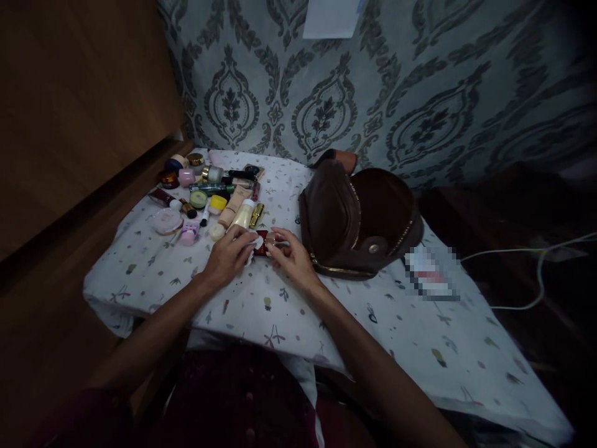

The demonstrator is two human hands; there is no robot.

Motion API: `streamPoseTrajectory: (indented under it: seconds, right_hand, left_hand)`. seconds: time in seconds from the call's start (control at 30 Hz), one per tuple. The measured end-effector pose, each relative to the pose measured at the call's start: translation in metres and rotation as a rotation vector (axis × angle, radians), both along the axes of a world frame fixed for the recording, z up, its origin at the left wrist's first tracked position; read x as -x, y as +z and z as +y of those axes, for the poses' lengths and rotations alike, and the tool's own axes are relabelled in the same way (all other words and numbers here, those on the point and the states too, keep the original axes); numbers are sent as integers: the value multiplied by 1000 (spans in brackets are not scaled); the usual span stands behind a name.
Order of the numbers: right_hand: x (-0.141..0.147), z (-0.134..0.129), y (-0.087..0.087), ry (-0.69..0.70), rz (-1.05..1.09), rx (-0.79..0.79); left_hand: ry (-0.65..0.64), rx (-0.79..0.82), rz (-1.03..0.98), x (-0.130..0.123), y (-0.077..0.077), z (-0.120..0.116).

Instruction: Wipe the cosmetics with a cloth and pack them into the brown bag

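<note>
Over the patterned white cloth, my left hand (229, 256) is closed on a crumpled white wipe (250, 256), which touches a small dark red container (262, 243). My right hand (292, 257) has its fingers closed round the other end of that container, near its pale gold part. Just beyond my hands lie a cream tube (244, 214), a gold tube (256, 215) and a round cream-coloured jar (216, 232). To the right of my right hand stands an open brown bag (329, 218).
Several jars, tubes and bottles, among them a pink jar (186, 177) and a yellow-lidded jar (217, 204), crowd the back left of the cloth-covered table (261, 311). A blurred-out item (431, 274) lies right of the bag. White cables (541, 280) run at the far right.
</note>
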State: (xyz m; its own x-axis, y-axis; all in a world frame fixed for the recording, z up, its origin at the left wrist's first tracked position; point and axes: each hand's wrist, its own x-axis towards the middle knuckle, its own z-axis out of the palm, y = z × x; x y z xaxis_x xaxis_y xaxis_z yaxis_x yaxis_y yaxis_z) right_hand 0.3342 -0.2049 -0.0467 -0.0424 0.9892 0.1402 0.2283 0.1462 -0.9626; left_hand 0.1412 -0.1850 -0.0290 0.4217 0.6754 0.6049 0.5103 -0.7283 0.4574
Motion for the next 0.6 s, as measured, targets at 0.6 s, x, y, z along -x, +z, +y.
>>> streamPoseTrajectory:
  seconds: [0.6]
  right_hand:
    - [-5,7,-4,-38,58,59]
  left_hand:
    - [-6,-67,113,-4,-8,-2]
